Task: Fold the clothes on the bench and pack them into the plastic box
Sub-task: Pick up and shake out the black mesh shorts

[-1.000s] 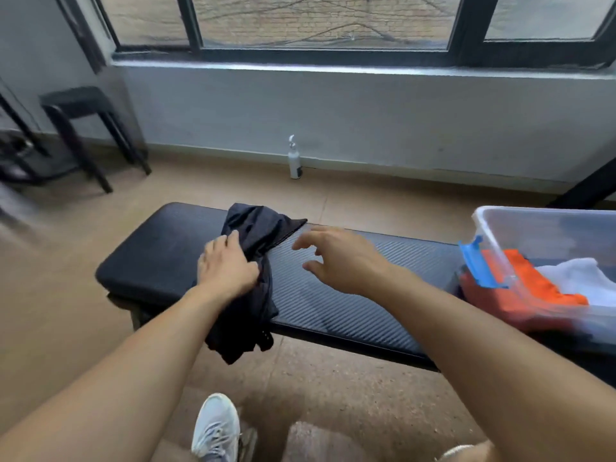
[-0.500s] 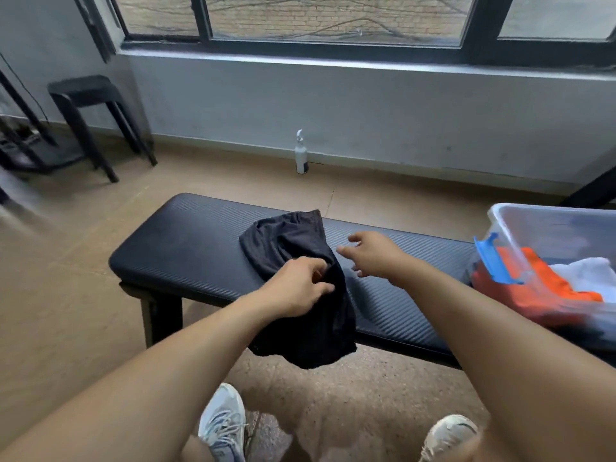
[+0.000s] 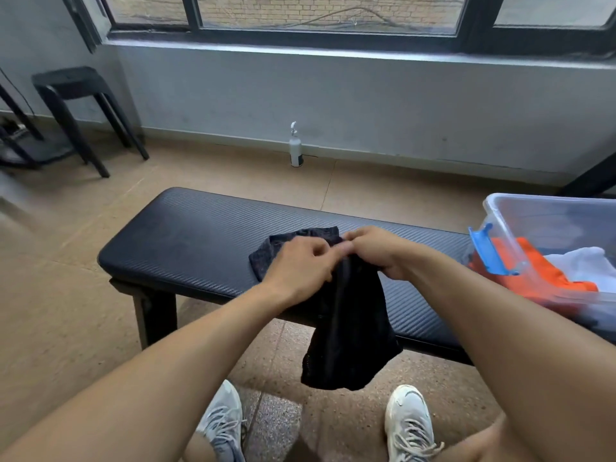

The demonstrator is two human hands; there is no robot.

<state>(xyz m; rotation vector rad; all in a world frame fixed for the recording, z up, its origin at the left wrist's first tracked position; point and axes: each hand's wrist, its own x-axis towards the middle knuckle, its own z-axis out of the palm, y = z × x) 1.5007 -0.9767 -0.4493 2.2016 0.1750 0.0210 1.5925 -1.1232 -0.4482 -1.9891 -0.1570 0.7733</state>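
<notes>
- Left hand (image 3: 301, 266), right hand (image 3: 378, 251): now met at one spot; fingers pinching the black garment (image 3: 346, 331); right hand was free half a second ago.
- Black garment: mid-bench (image 3: 186, 235), lower half hanging off the front edge; folding judged just begun.
- Plastic box (image 3: 546, 211): right end; orange and white clothes inside.

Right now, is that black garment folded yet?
Not yet: the black garment hangs bunched over the bench edge.

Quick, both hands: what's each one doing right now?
Left hand: closed, pinching the black garment.
Right hand: closed, gripping the same garment's top edge.
</notes>
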